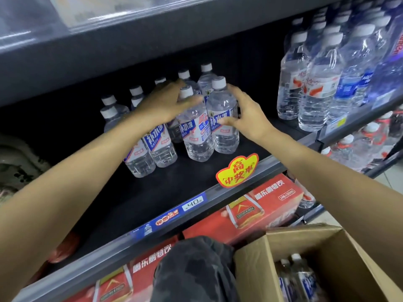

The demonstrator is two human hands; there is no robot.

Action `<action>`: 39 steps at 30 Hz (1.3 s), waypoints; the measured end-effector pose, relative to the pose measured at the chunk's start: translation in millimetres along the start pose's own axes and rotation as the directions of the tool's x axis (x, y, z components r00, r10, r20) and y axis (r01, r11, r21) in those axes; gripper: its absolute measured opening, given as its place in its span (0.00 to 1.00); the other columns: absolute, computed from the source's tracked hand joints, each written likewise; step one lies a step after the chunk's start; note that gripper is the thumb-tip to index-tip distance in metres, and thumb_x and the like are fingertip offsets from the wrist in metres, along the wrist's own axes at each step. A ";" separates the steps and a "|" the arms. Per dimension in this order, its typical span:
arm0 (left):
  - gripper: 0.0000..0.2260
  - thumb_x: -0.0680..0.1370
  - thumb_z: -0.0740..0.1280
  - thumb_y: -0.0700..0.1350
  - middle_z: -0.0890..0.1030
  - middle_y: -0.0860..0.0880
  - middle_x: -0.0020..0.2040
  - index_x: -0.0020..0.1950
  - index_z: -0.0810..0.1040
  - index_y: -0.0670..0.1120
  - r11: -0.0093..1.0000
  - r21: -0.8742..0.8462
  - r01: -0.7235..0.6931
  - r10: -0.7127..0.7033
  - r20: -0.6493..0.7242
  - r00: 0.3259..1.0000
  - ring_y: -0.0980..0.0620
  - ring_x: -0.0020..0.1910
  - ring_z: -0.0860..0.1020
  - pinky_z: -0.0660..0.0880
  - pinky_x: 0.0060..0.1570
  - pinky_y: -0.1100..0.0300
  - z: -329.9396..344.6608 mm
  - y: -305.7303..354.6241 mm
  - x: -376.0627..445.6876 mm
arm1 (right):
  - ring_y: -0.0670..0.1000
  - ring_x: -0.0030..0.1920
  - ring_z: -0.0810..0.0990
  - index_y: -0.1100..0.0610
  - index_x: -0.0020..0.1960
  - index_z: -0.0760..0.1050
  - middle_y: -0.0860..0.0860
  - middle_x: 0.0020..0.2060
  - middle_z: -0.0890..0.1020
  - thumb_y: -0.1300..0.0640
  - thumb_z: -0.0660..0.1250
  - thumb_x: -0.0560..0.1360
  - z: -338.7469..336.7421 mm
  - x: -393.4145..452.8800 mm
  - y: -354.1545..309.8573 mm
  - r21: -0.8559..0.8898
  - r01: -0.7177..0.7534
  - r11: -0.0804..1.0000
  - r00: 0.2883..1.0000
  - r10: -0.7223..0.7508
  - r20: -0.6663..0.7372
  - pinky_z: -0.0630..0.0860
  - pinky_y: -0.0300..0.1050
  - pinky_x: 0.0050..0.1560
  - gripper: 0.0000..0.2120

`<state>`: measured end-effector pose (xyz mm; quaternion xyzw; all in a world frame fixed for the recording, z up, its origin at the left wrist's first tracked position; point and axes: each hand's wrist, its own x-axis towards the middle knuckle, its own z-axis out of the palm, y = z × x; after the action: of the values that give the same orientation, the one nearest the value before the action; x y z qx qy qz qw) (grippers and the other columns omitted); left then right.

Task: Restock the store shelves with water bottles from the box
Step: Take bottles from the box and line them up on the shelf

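Several clear water bottles with white caps and blue-and-white labels stand on the dark middle shelf (pixel 174 186). My left hand (pixel 165 103) lies over the top of one bottle (pixel 194 136), fingers spread across its neck. Beside it stands the rightmost front bottle (pixel 222 118), and my right hand (pixel 246 114) wraps around it from the right. The open cardboard box (pixel 340 247) sits at the lower right, holding a few more of the same bottles (pixel 301 277).
Larger water bottles (pixel 316 83) fill the neighbouring shelf at the right. A yellow and red promo tag (pixel 236 170) and a price label (pixel 192 203) hang on the shelf edge. Red drink cartons (pixel 250 212) occupy the shelf below. My knee (pixel 196 269) is beside the box.
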<state>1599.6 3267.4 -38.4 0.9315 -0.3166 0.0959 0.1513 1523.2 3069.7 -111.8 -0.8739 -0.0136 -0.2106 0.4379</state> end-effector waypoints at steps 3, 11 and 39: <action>0.22 0.77 0.68 0.56 0.80 0.44 0.53 0.64 0.74 0.44 0.999 0.034 -0.009 0.008 0.035 0.999 0.48 0.49 0.77 0.68 0.46 0.59 -6.6 -1.3 9.8 | 0.51 0.69 0.71 0.55 0.77 0.59 0.54 0.69 0.72 0.64 0.73 0.72 -0.3 -0.1 -1.9 0.045 -0.011 0.999 1.000 0.009 0.027 0.69 0.48 0.70 0.39; 0.16 0.76 0.71 0.48 0.80 0.43 0.59 0.62 0.75 0.44 0.996 0.069 -0.047 0.040 0.096 0.995 0.47 0.51 0.78 0.74 0.55 0.53 -14.4 -13.3 18.6 | 0.50 0.68 0.71 0.52 0.77 0.58 0.54 0.69 0.72 0.68 0.70 0.74 5.4 10.7 0.4 0.094 -0.033 0.995 0.995 0.023 0.099 0.70 0.45 0.67 0.37; 0.21 0.75 0.69 0.60 0.73 0.40 0.57 0.51 0.72 0.43 0.966 0.234 0.108 -0.103 -0.031 0.994 0.44 0.52 0.72 0.65 0.45 0.55 -4.0 -40.7 46.7 | 0.54 0.66 0.74 0.53 0.76 0.61 0.54 0.69 0.71 0.68 0.67 0.75 30.7 63.6 2.7 -0.013 0.020 1.000 0.988 -0.018 0.152 0.74 0.48 0.64 0.32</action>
<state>1660.9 3273.2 -30.9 0.9574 -0.2515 0.1334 0.0478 1592.6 3081.5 -105.9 -0.8905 -0.0537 -0.1475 0.4271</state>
